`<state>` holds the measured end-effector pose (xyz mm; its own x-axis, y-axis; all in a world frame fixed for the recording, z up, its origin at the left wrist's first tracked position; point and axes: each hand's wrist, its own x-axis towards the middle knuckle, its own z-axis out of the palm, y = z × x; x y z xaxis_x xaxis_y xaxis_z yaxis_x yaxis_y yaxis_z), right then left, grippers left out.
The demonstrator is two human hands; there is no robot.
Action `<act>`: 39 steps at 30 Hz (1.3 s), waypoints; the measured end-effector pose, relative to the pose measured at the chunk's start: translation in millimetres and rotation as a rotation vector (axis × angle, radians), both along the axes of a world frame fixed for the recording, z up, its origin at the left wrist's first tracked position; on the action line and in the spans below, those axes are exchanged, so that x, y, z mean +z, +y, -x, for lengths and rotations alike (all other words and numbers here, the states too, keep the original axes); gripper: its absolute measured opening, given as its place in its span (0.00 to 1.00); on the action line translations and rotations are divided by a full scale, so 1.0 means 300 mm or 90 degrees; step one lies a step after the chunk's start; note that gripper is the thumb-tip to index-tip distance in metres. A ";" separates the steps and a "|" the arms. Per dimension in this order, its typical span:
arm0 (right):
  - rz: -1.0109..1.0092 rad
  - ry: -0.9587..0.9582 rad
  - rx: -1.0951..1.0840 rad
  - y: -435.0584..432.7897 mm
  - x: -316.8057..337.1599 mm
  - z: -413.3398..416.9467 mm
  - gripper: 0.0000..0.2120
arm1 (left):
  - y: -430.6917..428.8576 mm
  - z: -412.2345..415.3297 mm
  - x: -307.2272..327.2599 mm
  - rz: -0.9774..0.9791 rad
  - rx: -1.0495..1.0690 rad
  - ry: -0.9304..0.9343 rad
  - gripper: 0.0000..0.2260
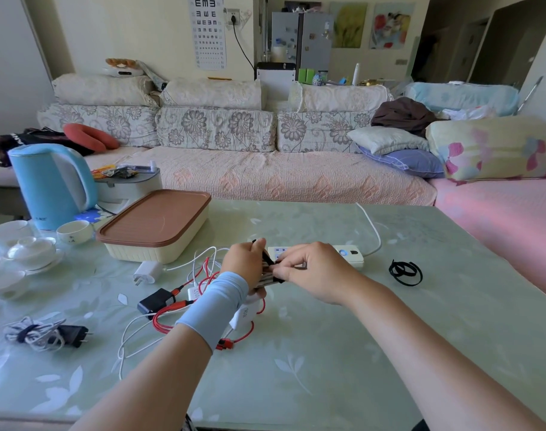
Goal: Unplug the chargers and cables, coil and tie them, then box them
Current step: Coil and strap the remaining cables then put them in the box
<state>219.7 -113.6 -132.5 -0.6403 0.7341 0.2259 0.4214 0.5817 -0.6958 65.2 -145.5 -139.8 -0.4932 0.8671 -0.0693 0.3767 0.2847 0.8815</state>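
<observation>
Two hands met mid-worktop (327,353), just before the power strip (349,255): the left hand (245,259) gripped a coiled cable (267,279) and the right hand (312,269) pinched a black strap (267,258) around it. If the left grip eased, the coil could spring open. Tangled cables (203,306) lay beneath; a snag might drag a charger (156,301). The lidded box (155,227) sat toward the far-left corner.

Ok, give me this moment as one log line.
step: tying | left hand: grips coiled cable | right hand: pinches black tie | box: lid on | red cable: loose
</observation>
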 end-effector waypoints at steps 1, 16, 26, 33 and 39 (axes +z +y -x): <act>0.002 0.015 -0.009 -0.002 0.003 -0.001 0.03 | -0.003 -0.003 0.000 -0.006 0.004 0.002 0.17; -0.117 -0.196 -0.033 0.007 0.039 -0.062 0.15 | -0.045 0.009 0.017 -0.155 -0.256 0.177 0.18; -0.145 -0.035 0.038 -0.017 0.032 -0.040 0.29 | -0.037 0.033 0.023 -0.214 -0.211 0.078 0.13; -0.159 -0.004 0.043 -0.025 0.014 -0.032 0.29 | -0.053 0.031 0.033 -0.141 -0.200 -0.065 0.13; -0.102 -0.002 -0.022 0.020 0.000 -0.059 0.30 | -0.068 0.053 0.037 -0.150 -0.339 -0.002 0.05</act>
<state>237.3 -107.7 -132.6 -0.6163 0.7101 0.3405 0.4450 0.6707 -0.5935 49.3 -165.8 -128.5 0.0142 0.9879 0.1542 0.4118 -0.1463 0.8994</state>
